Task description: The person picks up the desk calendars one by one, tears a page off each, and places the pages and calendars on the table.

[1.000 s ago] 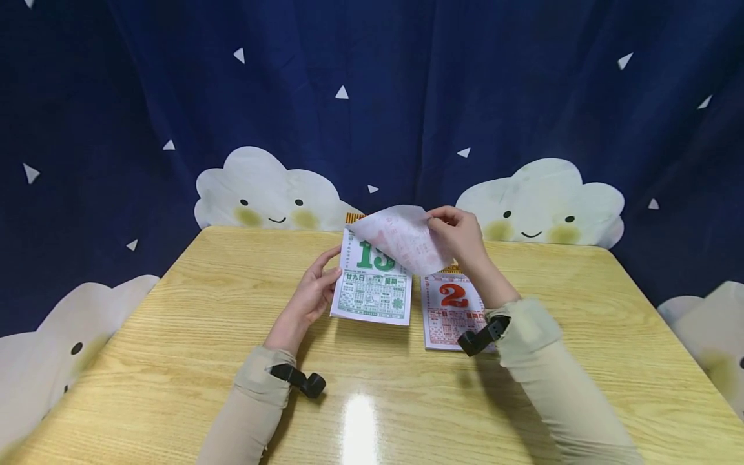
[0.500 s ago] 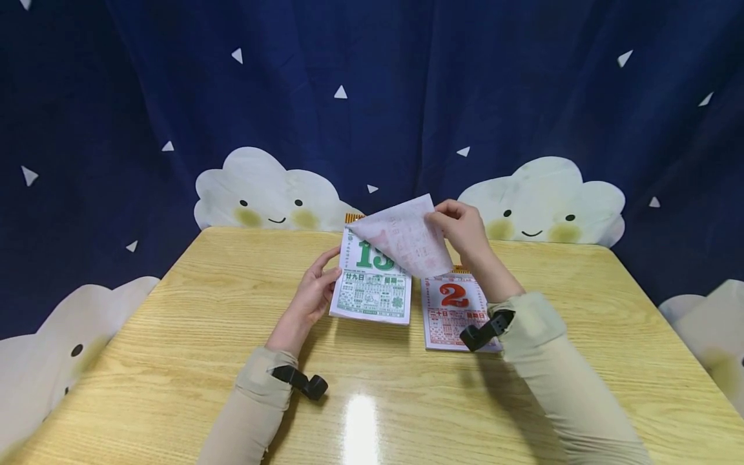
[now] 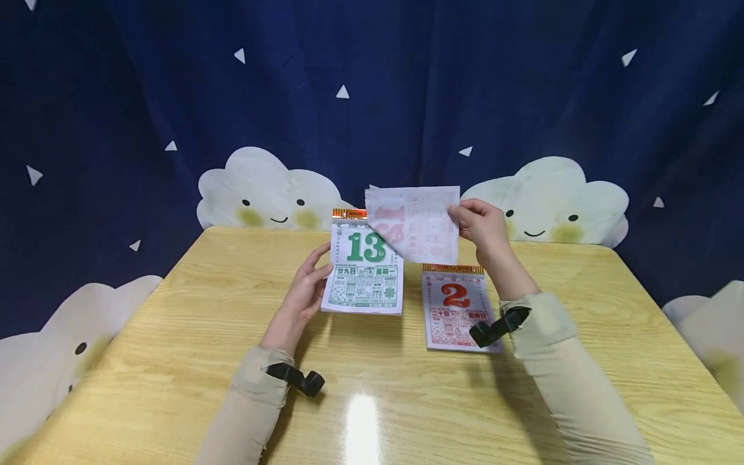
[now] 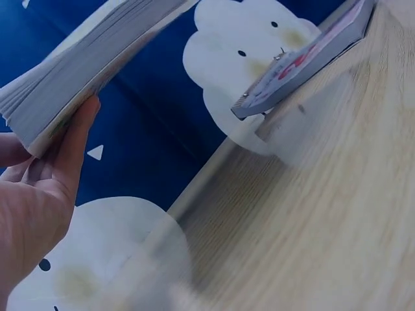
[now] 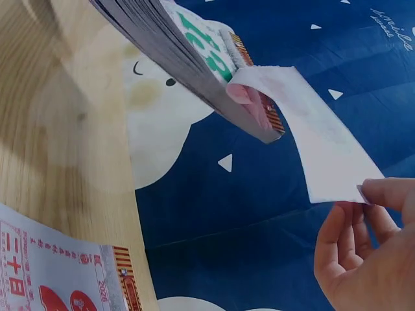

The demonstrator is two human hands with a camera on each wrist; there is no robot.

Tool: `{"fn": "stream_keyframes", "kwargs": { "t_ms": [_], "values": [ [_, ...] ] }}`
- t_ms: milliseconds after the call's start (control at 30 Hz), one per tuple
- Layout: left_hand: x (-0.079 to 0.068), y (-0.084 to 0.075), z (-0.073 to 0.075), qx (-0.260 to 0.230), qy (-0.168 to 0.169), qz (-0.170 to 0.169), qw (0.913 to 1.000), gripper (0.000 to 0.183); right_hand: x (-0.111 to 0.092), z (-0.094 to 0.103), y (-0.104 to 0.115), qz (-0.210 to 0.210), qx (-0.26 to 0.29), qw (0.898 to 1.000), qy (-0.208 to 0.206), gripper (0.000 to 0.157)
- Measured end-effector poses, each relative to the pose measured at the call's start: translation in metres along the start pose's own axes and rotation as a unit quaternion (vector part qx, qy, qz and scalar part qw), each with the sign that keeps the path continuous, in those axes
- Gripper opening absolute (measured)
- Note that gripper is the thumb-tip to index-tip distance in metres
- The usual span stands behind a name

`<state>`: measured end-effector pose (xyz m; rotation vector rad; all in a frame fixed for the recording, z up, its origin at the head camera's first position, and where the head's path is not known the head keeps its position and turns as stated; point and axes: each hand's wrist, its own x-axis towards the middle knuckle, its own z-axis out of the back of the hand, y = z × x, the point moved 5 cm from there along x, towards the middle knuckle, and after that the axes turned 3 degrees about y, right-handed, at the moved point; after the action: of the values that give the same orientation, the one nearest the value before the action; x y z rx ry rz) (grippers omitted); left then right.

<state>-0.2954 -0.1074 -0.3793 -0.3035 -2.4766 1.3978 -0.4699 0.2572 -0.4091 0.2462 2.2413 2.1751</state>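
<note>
My left hand (image 3: 304, 284) holds a thick tear-off calendar (image 3: 363, 281) by its left side, above the table. The calendar's top page shows a green 13 below a red and gold header strip. In the left wrist view my fingers (image 4: 81, 133) lie behind the page block (image 4: 97, 65). Between thumb and fingertips, my right hand (image 3: 487, 229) pinches a thin calendar sheet (image 3: 421, 223), its red print showing through in reverse. The sheet is stretched to the right and overlaps the calendar's upper right. In the right wrist view its far end curls at the header strip (image 5: 271, 110).
A second tear-off calendar (image 3: 456, 310) with a red 2 lies on the wooden table (image 3: 174, 361), below my right forearm. Behind the table hangs a dark blue curtain (image 3: 383, 97) with white clouds and triangles. Each wrist wears a black camera mount (image 3: 494, 328).
My right hand has drawn the sheet to the right and up, uncovering the green 13 almost fully. My left hand has shifted the calendar slightly left and up.
</note>
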Motion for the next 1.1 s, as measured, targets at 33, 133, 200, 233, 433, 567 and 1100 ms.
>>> {"fn": "stream_keyframes", "kwargs": {
  "t_ms": [33, 133, 200, 233, 433, 567, 1100],
  "values": [
    [0.001, 0.000, -0.001, 0.001, 0.001, -0.001, 1.0000, 0.043, 0.001, 0.002, -0.001, -0.007, -0.002, 1.000, -0.008, 0.037],
    [0.002, 0.000, -0.003, 0.003, -0.005, -0.004, 1.0000, 0.043, -0.008, 0.002, 0.006, -0.010, 0.008, 1.000, -0.017, 0.038],
    [0.002, 0.000, -0.004, 0.003, -0.004, -0.005, 1.0000, 0.043, -0.013, 0.002, 0.010, -0.012, 0.015, 1.000, -0.019, 0.036],
    [0.002, 0.000, -0.005, 0.003, -0.001, -0.006, 1.0000, 0.043, -0.017, 0.001, 0.014, -0.014, 0.020, 1.000, -0.020, 0.036],
    [0.003, 0.000, -0.011, -0.004, 0.009, -0.006, 0.9999, 0.044, 0.018, 0.023, -0.024, 0.024, 0.031, 0.998, -0.045, 0.044],
    [0.003, 0.000, -0.014, -0.006, 0.008, -0.008, 0.9999, 0.044, 0.031, 0.031, -0.039, 0.045, 0.036, 0.996, -0.062, 0.045],
    [0.003, 0.001, -0.007, 0.013, 0.037, -0.026, 0.9989, 0.045, -0.009, 0.006, 0.012, 0.041, 0.033, 0.999, -0.009, 0.032]
  ]
}}
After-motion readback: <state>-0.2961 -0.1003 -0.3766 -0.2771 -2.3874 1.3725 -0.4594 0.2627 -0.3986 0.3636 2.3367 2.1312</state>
